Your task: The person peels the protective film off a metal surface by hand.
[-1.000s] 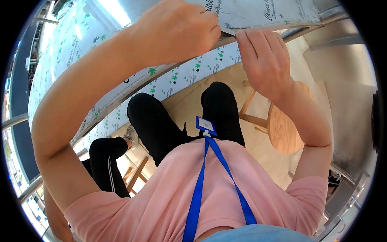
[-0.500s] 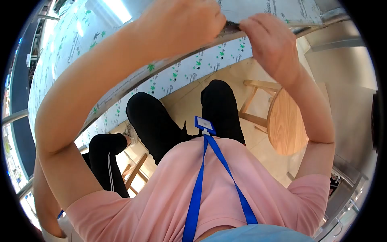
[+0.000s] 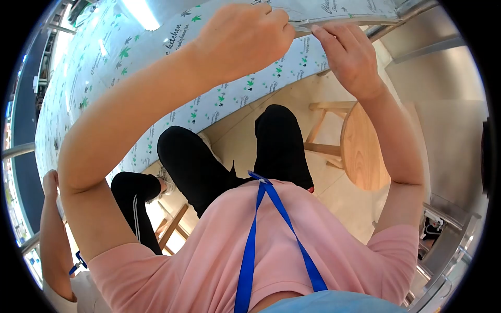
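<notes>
My left hand (image 3: pixel 249 44) is closed in a fist over the near edge of the covered table (image 3: pixel 172 78). A short way to its right, my right hand (image 3: pixel 350 60) is closed in a pinch, thumb against fingers. A thin, pale strip (image 3: pixel 303 30) shows in the gap between the two hands, at the table's edge. Whether it is a separate piece or part of the table cover I cannot tell. My fingers hide what each hand grips.
A round wooden stool (image 3: pixel 365 148) stands to the right of my knees. Another person's arm (image 3: pixel 55 240) is at the far left, near the table. Part of another wooden stool (image 3: pixel 172 227) shows beside that person's leg. Metal panels (image 3: pixel 449 130) line the right side.
The dark piece seen between my hands is gone from sight, and a pale strip shows there. My left hand has moved slightly down; the other person's hand has come into view at left.
</notes>
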